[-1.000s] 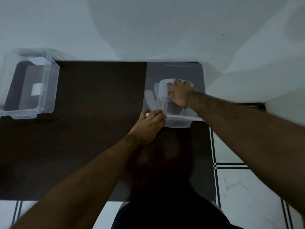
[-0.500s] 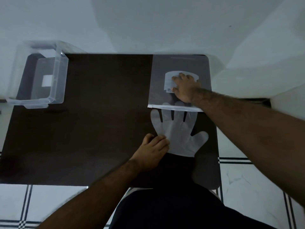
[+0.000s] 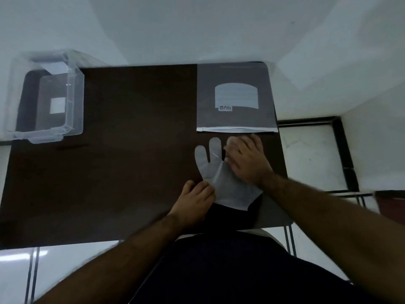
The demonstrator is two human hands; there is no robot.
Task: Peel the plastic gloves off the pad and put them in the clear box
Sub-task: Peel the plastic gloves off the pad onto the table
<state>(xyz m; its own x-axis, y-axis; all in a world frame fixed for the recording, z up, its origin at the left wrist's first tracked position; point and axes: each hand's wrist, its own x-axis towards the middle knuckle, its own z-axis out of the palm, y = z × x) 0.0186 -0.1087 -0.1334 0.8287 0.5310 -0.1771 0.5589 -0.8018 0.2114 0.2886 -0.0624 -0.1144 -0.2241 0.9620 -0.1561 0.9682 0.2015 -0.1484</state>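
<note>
We see a dark desk (image 3: 120,161) filling most of the view, and every task item rests on it. At its far left corner stands the clear box (image 3: 74,88), open at the top; apart from a pale square patch showing at its bottom, whether a label or something lying inside we cannot tell, and we make out no glove in it, so by our reading nothing has been delivered yet. At the far right corner lies the grey pad (image 3: 235,97), flat, with a white strip along its near edge. Just nearer than that strip lies one translucent plastic glove (image 3: 228,185), clear of the pad, finger ends toward the pad and cuff toward the body. So we judge the peeling of this glove done and its transfer still to come, across the width of the desk. Whether more gloves remain on the pad we cannot tell. The right hand (image 3: 246,161) lies on the glove's finger side, fingers spread flat, a wide grip pressing rather than pinching. The left hand (image 3: 194,200) has a narrow grip, fingertips closed on the glove's left edge near the palm.
</note>
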